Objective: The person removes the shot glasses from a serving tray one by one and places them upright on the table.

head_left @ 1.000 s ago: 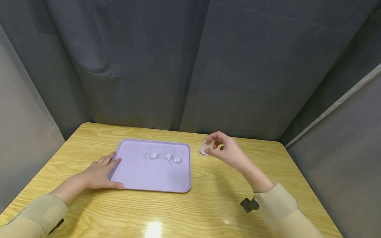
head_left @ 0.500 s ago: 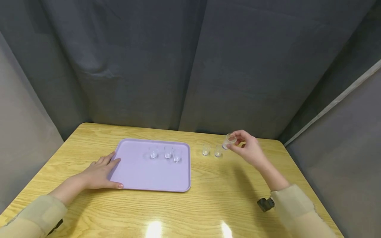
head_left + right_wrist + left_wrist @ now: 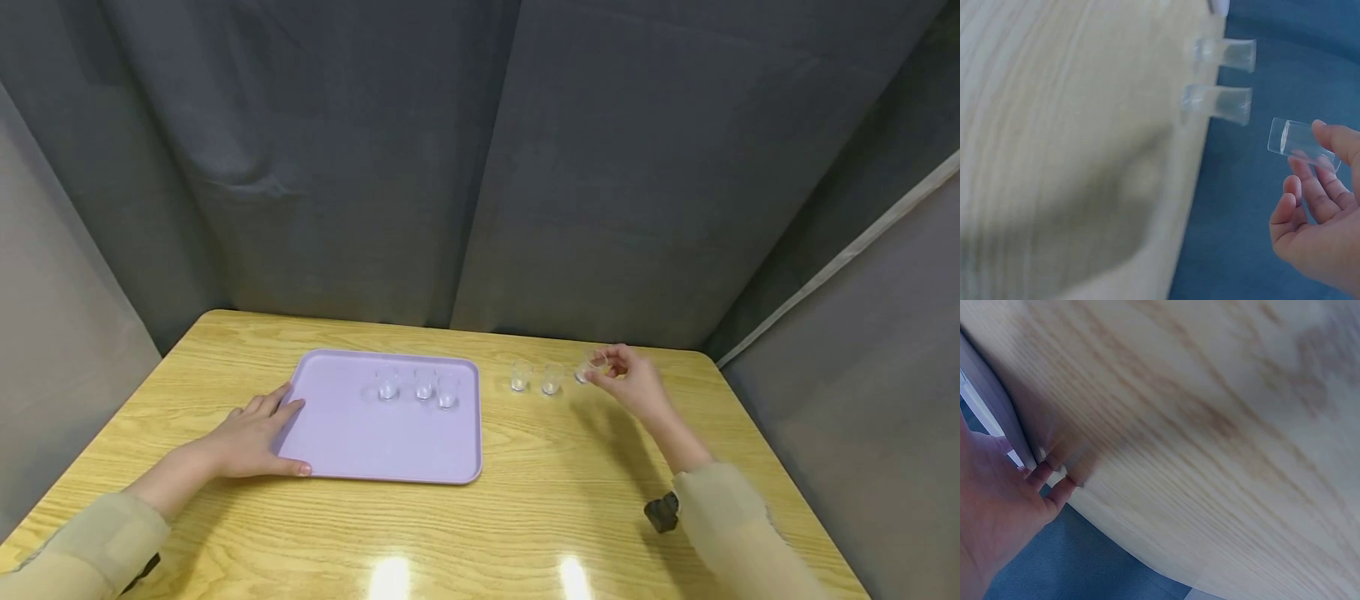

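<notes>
A small clear shot glass (image 3: 589,367) is pinched between the thumb and fingers of my right hand (image 3: 630,385), near the table's back right. In the right wrist view this shot glass (image 3: 1297,139) appears with its thick base away from the palm. Left of it, two like glasses, one farther (image 3: 521,377) and one nearer (image 3: 552,381), stand upright in a row. My left hand (image 3: 251,437) rests with spread fingers at the left edge of a lilac tray (image 3: 375,450). Toward the back of the tray stand three more glasses (image 3: 424,385).
Both lie on a wooden table (image 3: 450,533) with rounded corners. A dark grey curtain (image 3: 360,167) hangs right behind its back edge. Paler panels (image 3: 870,400) close off the sides. Dark wrist devices (image 3: 663,512) sit under the cuffs.
My right hand has moved right past the two glasses on the table, then come lower with the shot glass. The left hand and tray have stayed put.
</notes>
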A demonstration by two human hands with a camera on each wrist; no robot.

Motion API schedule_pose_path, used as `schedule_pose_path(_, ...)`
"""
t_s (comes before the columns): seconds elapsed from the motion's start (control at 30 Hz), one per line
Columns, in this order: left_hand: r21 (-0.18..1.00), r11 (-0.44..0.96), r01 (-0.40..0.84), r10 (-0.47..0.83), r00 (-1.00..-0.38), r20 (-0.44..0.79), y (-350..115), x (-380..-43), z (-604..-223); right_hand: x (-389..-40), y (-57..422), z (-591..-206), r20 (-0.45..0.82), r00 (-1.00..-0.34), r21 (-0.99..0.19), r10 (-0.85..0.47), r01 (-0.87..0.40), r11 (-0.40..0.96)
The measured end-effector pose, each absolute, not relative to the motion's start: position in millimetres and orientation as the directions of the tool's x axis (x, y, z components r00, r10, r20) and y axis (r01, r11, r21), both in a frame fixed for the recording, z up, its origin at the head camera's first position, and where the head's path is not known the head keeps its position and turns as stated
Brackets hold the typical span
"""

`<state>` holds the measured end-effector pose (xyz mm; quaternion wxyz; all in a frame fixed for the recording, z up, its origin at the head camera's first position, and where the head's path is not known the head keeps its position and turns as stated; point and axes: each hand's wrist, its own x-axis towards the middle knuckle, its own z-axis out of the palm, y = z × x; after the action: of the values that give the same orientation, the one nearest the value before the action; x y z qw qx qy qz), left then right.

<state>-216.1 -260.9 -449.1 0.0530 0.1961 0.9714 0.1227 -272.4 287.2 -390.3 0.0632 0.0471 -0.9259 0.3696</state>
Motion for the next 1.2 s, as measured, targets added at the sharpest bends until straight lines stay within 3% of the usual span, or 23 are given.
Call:
schedule_pose_path(0.27,0.264,0.886,0.38,0.399,-0.917,-0.022,-261.0,-216.0,-451.8,-288.2,299.9,-427.3,0.115,-0.993,-0.68,0.003,-0.076,0.729)
schedule_pose_path(0.7,0.26,0.894,0.364,0.389,-0.92,-0.048,-259.6,-215.0,-448.9,-301.0,304.7,-455.4,0.049,-0.998,-0.718,0.05,0.0,0.696)
schedule_pose_path(1.2,0.261,0.9,0.349,0.377,-0.924,-0.062,-263.2,-219.2,-456.1,-293.8,300.9,-448.3,-0.027,-1.0,-0.724,0.016,0.03,0.689)
